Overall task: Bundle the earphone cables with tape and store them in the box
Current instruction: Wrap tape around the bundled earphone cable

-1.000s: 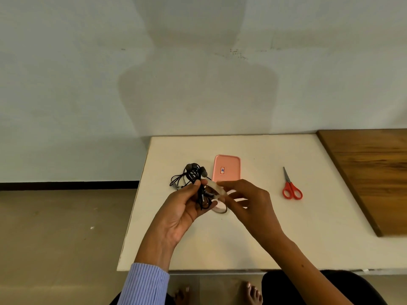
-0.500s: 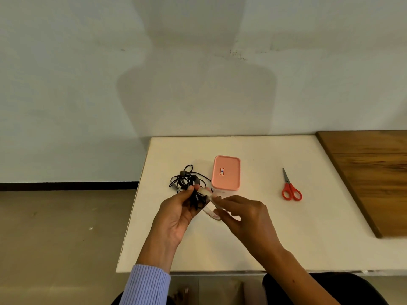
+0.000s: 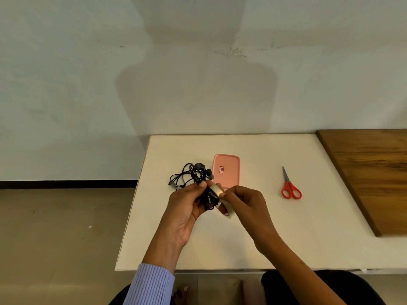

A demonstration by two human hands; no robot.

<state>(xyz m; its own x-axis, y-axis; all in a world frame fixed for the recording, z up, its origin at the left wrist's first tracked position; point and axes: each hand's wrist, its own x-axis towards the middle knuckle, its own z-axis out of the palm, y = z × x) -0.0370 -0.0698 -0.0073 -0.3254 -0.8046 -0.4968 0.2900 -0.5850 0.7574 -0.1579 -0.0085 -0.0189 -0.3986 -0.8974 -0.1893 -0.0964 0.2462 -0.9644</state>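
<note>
My left hand [image 3: 187, 203] grips a bunch of black earphone cables [image 3: 193, 175] above the white table [image 3: 308, 234], the earbuds sticking up past my fingers. A strip of pale tape [image 3: 215, 190] lies across the bunch near my left thumb. My right hand [image 3: 244, 203] pinches the tape at its right end, and the tape roll [image 3: 226, 211] hangs partly hidden under its fingers. The pink box [image 3: 226, 170] lies shut on the table just behind both hands.
Red-handled scissors [image 3: 290, 186] lie on the table to the right of the box. A brown wooden board [image 3: 374, 172] covers the table's right side. The table's left edge drops to a tan floor [image 3: 55, 238].
Both hands have shifted slightly toward me and the bunch has turned. The tape now sits tighter across the cables, with my right fingers closer to my left thumb.
</note>
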